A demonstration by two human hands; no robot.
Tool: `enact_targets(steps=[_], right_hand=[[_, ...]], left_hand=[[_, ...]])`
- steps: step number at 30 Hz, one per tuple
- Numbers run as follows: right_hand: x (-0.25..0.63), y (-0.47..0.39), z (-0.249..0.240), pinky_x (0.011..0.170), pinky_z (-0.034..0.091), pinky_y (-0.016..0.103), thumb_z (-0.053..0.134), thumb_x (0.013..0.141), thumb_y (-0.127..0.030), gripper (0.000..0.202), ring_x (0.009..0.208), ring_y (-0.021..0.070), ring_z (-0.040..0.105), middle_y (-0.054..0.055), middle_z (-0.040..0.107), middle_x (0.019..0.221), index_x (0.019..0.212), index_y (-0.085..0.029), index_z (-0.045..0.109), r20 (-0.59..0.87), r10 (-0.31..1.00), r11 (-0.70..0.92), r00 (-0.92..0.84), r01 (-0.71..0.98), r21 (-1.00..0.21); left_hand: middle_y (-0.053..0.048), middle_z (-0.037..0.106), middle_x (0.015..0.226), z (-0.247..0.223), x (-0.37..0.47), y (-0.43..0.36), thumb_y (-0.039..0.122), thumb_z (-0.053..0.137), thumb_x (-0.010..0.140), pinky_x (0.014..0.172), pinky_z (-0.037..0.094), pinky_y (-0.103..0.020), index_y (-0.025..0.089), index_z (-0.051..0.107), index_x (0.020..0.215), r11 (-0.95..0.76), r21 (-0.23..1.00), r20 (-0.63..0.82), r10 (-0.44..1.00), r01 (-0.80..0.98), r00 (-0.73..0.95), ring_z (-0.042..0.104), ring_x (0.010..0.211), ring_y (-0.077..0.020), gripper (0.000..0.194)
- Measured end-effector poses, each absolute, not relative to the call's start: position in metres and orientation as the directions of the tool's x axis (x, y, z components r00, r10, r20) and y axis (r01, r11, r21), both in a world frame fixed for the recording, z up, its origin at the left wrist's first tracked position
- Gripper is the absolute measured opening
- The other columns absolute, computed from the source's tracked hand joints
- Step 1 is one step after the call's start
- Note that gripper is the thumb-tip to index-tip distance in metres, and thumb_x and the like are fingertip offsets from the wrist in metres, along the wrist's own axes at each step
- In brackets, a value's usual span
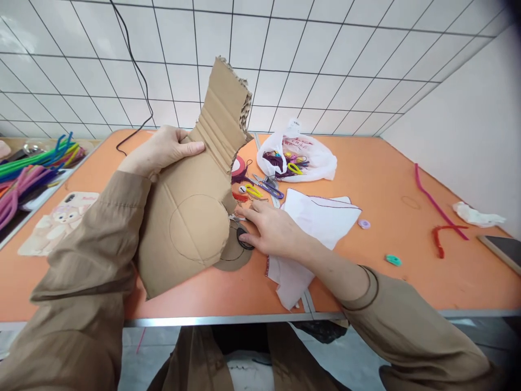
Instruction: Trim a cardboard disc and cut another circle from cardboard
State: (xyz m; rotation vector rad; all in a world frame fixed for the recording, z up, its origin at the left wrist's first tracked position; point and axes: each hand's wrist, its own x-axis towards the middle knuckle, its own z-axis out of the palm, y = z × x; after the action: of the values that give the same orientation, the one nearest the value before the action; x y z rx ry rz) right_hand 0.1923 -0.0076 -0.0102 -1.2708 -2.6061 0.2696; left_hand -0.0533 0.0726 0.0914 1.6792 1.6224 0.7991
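Note:
A large torn piece of brown cardboard [183,190], with a circle drawn on it, is tilted up over the table. My left hand [166,149] grips its upper left edge, thumb on the front face. My right hand [268,225] is at the cardboard's right edge, its fingers around black-handled scissors [245,239]; the blades are hidden. Below that hand a round brown disc [234,258] lies partly behind the cardboard. White cloth [321,214] is spread under and beyond my right wrist.
Purple-handled scissors [271,187] and a white plastic bag [321,160] of threads lie behind. Pipe cleaners [28,190] and a phone [59,222] are at left. A magenta strip [439,201], teal ring [393,260] and dark-screened object [502,250] are at right.

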Motion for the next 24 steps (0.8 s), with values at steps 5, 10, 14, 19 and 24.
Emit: enact_targets(steps=[5,10,14,19,24], right_hand=[[0.196,-0.003,-0.009,0.074,0.047,0.032,0.058,0.086,-0.021,0.018,0.086,0.0208,0.060,0.010,0.065,0.094,0.101,-0.015,0.067,0.318,0.836,0.548,-0.446,0.669,-0.501],[0.201,-0.003,-0.004,0.069,0.044,0.030,0.059,0.087,-0.025,0.014,0.080,0.0190,0.060,0.007,0.066,0.088,0.091,-0.016,0.068,0.179,0.836,0.541,-0.518,0.728,-0.421],[0.199,-0.008,-0.002,0.072,0.043,0.032,0.065,0.082,-0.032,0.032,0.094,0.0254,0.058,0.011,0.061,0.100,0.111,-0.017,0.066,0.030,0.823,0.552,-0.567,0.786,-0.278],[0.194,-0.012,-0.002,0.071,0.044,0.033,0.060,0.083,-0.027,0.042,0.089,0.0261,0.059,0.012,0.059,0.098,0.123,-0.016,0.059,-0.059,0.834,0.518,-0.549,0.814,-0.262],[0.190,-0.016,-0.007,0.069,0.045,0.034,0.047,0.082,-0.009,0.039,0.083,0.0259,0.059,0.012,0.059,0.090,0.120,-0.012,0.056,-0.020,0.815,0.566,-0.579,0.803,-0.185]], left_hand=[[0.003,0.046,0.056,0.089,-0.059,0.077,0.046,0.073,0.065,0.039,0.030,-0.019,0.019,0.043,0.062,-0.056,0.788,0.023,0.998,0.613,0.061,0.042,0.046,-0.0078,0.040],[0.001,0.049,0.061,0.081,-0.061,0.082,0.048,0.072,0.065,0.041,0.032,-0.020,0.019,0.043,0.063,-0.087,0.832,0.019,0.991,0.549,0.129,0.046,0.051,-0.0094,0.041],[0.001,0.049,0.061,0.081,-0.060,0.081,0.045,0.072,0.066,0.044,0.034,-0.020,0.019,0.043,0.063,-0.106,0.833,0.025,0.988,0.543,0.156,0.046,0.053,-0.0091,0.039],[-0.001,0.054,0.063,0.079,-0.058,0.081,0.044,0.072,0.066,0.048,0.040,-0.023,0.019,0.050,0.066,-0.067,0.835,-0.002,0.992,0.546,0.124,0.053,0.057,-0.0132,0.034],[-0.002,0.058,0.064,0.079,-0.058,0.083,0.046,0.074,0.065,0.048,0.040,-0.023,0.018,0.055,0.070,-0.032,0.841,-0.026,0.995,0.540,0.100,0.056,0.058,-0.0144,0.034]])
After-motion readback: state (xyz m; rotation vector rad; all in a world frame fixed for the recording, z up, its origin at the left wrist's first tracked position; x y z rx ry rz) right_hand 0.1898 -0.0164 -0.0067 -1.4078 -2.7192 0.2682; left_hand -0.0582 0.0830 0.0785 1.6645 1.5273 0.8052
